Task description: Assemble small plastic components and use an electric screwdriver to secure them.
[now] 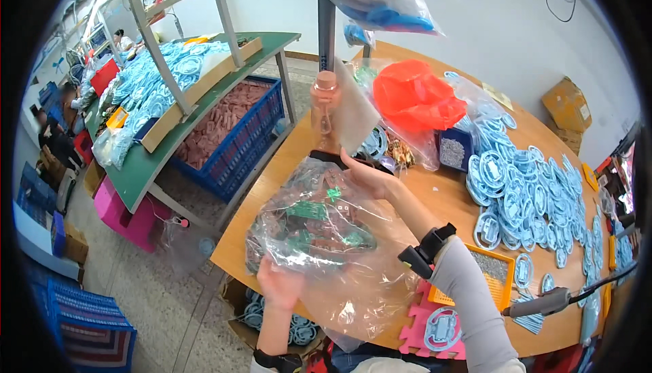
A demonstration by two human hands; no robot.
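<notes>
A large clear plastic bag [275, 227] lies across the near left part of the wooden table, with several green circuit boards [307, 210] inside. My left hand [280, 286] is closed on the bag's near left edge, its fingers partly hidden by the film. At the bag's far side, my right hand [370, 179] grips the plastic, and its fingertips are partly covered. Just beyond that hand stands a pink translucent bottle [326, 108] in front of a metal post. A black strap [435, 243] with a small device circles my right wrist.
Light-blue plastic parts [519, 193] are heaped along the table's right side. A yellow tray [506, 285] of small metal pieces, a corded tool [547, 302] and a pink foam mat [422, 325] are nearby. A red bag [418, 98] sits behind. Left stands a green table [125, 179].
</notes>
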